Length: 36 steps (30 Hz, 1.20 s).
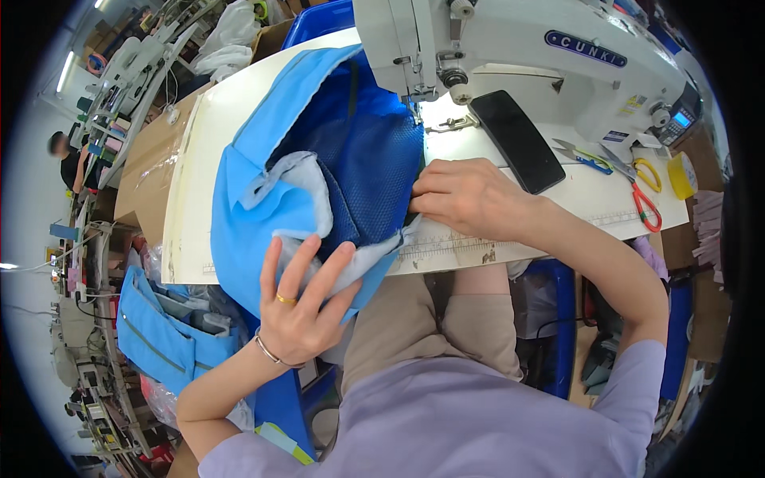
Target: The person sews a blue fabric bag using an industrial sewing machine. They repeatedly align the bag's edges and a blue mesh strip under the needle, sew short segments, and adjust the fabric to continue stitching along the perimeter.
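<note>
A light blue fabric bag piece [243,187] with a dark blue mesh lining [374,183] and white padded edges spreads over the left of the sewing table. Its far right edge reaches under the needle area of a white sewing machine [510,40]. My left hand [307,299], with a ring and a bracelet, lies on the near part of the fabric, fingers spread. At the fabric's right edge, just in front of the needle area, my right hand [462,195] has its fingers curled together and pressed on the edge; the fingertips are partly hidden.
Right of my right hand lie a black phone [518,142], blue-handled snips [584,157], red-and-yellow-handled scissors [637,179] and a yellow tape roll [681,175]. More blue bag pieces [171,327] hang below the table's left edge. A cardboard sheet [151,167] adjoins the table.
</note>
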Available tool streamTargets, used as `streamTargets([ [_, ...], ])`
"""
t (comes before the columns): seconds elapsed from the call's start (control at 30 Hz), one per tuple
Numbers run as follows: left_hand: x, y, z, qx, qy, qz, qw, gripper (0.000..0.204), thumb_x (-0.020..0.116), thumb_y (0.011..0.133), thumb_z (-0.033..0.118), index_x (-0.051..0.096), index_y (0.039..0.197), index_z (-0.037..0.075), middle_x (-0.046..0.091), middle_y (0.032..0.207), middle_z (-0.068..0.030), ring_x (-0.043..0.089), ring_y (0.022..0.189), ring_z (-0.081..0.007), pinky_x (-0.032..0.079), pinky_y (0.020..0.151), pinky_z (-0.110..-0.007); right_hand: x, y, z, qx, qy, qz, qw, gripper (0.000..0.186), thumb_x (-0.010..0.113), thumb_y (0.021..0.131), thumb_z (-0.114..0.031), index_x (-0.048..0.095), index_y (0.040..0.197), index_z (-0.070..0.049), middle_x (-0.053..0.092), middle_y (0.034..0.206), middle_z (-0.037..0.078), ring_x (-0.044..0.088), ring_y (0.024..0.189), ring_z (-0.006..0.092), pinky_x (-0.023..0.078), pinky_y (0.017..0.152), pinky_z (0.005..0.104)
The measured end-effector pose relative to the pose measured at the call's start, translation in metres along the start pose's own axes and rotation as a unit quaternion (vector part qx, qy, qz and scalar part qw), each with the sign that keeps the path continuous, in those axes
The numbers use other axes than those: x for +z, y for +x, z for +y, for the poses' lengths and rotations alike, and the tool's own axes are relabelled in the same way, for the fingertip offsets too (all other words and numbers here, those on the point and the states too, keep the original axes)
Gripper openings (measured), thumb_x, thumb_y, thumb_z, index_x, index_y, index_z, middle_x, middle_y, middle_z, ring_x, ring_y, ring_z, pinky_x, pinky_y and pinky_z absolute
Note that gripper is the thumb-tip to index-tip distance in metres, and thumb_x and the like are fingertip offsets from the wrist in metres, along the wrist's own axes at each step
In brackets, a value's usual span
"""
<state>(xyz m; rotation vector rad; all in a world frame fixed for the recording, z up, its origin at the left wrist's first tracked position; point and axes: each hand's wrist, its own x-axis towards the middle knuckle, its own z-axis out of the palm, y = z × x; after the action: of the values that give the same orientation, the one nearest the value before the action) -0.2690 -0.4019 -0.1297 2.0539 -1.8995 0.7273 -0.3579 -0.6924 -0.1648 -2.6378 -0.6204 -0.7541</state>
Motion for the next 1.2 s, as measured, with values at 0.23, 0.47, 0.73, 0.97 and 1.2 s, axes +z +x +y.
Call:
streamTargets([
  [0.23, 0.005, -0.001, 0.005, 0.068, -0.031, -0.025, 0.997, 0.009, 0.072, 0.073, 0.017, 0.074, 0.081, 0.014, 0.066, 0.134, -0.0050, 0.057, 0.129, -0.0294, 0.040, 0.113, -0.057, 0.020, -0.012, 0.001, -0.022, -0.021, 0.060, 0.998, 0.015, 0.069, 0.076, -0.011, 0.068, 0.090, -0.006, 0.068, 0.092, 0.003, 0.066, 0.091, 0.0197, 0.058, 0.073, 0.0332],
  [0.47, -0.009, 0.027, 0.010, 0.062, -0.218, -0.096, 0.969, 0.030, 0.076, 0.074, 0.022, 0.076, 0.102, 0.011, 0.069, 0.125, -0.0088, 0.067, 0.111, -0.0297, 0.045, 0.107, -0.056, 0.033, -0.024, -0.017, -0.039, -0.121, 0.062, 0.990, 0.014, 0.067, 0.072, -0.013, 0.064, 0.081, -0.004, 0.061, 0.086, 0.006, 0.061, 0.080, 0.0186, 0.051, 0.063, 0.0299],
  [0.73, 0.073, 0.106, -0.051, 0.039, -0.242, -0.064, 0.967, 0.036, 0.065, 0.083, -0.002, 0.072, 0.117, 0.008, 0.071, 0.116, -0.0109, 0.069, 0.101, -0.0312, 0.054, 0.092, -0.041, 0.029, -0.020, -0.025, -0.024, -0.121, 0.075, 0.990, 0.022, 0.066, 0.070, -0.014, 0.067, 0.087, -0.001, 0.063, 0.088, 0.007, 0.060, 0.077, 0.0185, 0.049, 0.062, 0.0294],
  [0.97, 0.096, 0.105, -0.058, 0.064, -0.206, -0.101, 0.971, 0.038, 0.068, 0.081, -0.001, 0.071, 0.117, 0.011, 0.070, 0.111, -0.0097, 0.068, 0.096, -0.0314, 0.054, 0.084, -0.041, 0.028, -0.013, -0.034, -0.061, -0.158, 0.105, 0.980, 0.016, 0.067, 0.068, -0.014, 0.067, 0.077, -0.001, 0.059, 0.080, 0.007, 0.054, 0.068, 0.0177, 0.044, 0.059, 0.0286],
  [1.2, 0.100, 0.105, -0.055, 0.086, -0.197, -0.087, 0.973, 0.044, 0.069, 0.074, -0.003, 0.071, 0.117, 0.008, 0.069, 0.114, -0.0103, 0.067, 0.098, -0.0318, 0.054, 0.087, -0.042, 0.035, -0.025, -0.034, -0.007, -0.090, 0.074, 0.993, 0.014, 0.067, 0.069, -0.015, 0.067, 0.074, -0.001, 0.058, 0.077, 0.006, 0.054, 0.072, 0.0178, 0.043, 0.062, 0.0287],
])
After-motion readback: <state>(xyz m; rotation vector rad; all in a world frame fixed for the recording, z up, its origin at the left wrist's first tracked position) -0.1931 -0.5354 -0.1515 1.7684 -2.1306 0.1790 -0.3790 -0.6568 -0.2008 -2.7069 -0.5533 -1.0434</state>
